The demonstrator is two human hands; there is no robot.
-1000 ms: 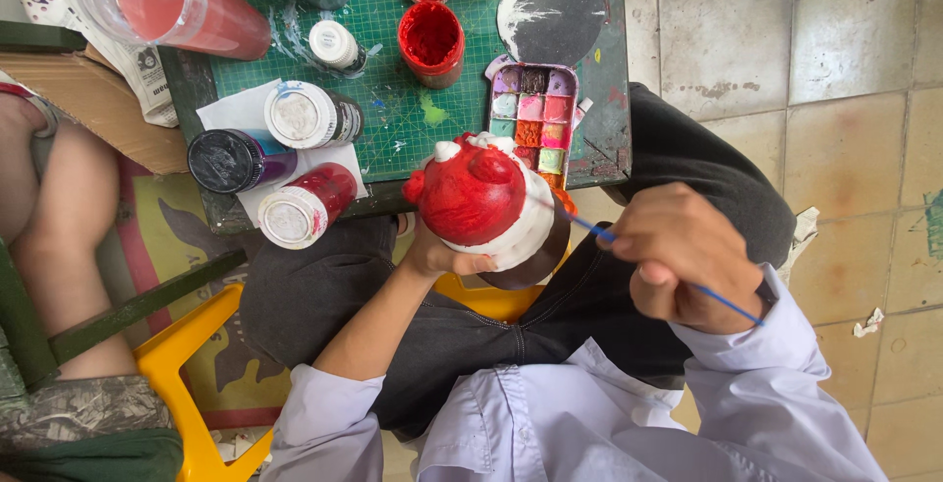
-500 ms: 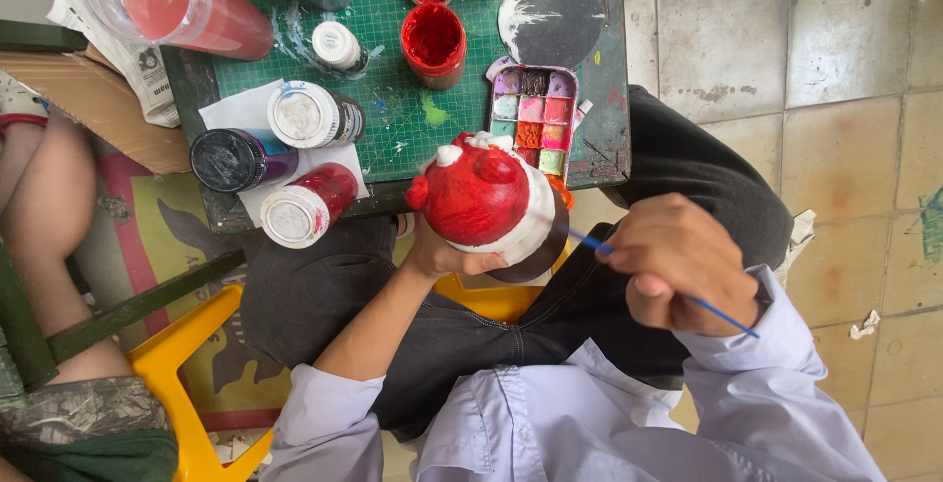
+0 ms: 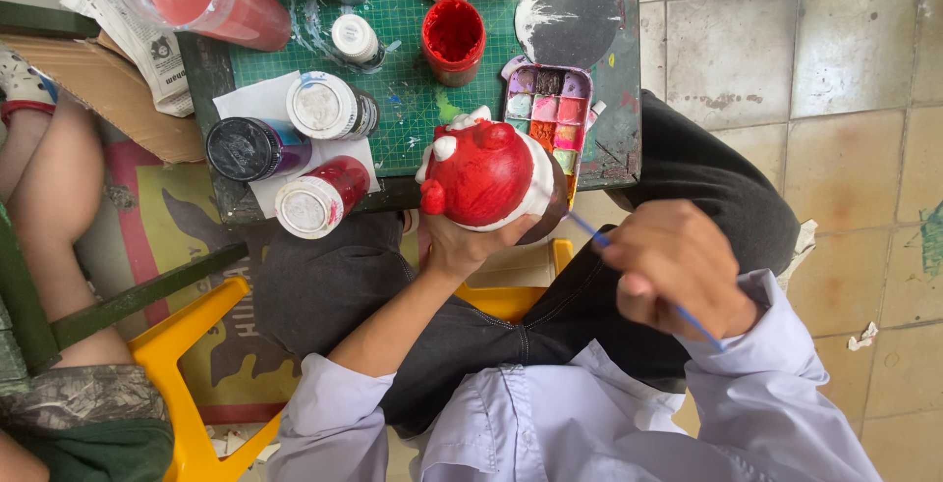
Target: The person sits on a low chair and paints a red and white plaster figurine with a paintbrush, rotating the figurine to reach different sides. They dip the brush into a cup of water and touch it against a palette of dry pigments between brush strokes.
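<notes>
**A:** What does the left hand (image 3: 462, 244) have?

**B:** Its grip is closed from below around a round figurine (image 3: 486, 175), painted red over most of its top with white showing along the right side and on a few small knobs. The figurine sits directly above that grip, raised over the person's lap and overlapping the near edge of the desk (image 3: 619, 69).

**A:** And the right hand (image 3: 678, 268)?

**B:** Its grip is pinched shut on a thin blue paintbrush (image 3: 638, 271). The handle runs out past the grip toward the sleeve, and the tip end points up and left toward the figurine's lower right side. Whether the bristles touch the figurine I cannot tell; that end is hidden behind it.

**A:** What lies around them?

**B:** Just beyond the left grip, right behind the figurine, is a paint palette (image 3: 546, 118) with small wells of pink, orange, purple and pale green. Farther beyond it stands an open jar of red paint (image 3: 454, 38) on a green cutting mat (image 3: 403, 79). To the left of the left grip, a red paint bottle (image 3: 322, 197) lies on its side, with a dark-capped bottle (image 3: 253, 148) and a white-capped bottle (image 3: 329, 109) just past it on a sheet of white paper. Under both grips are the dark trousers and a yellow stool (image 3: 187, 384).
</notes>
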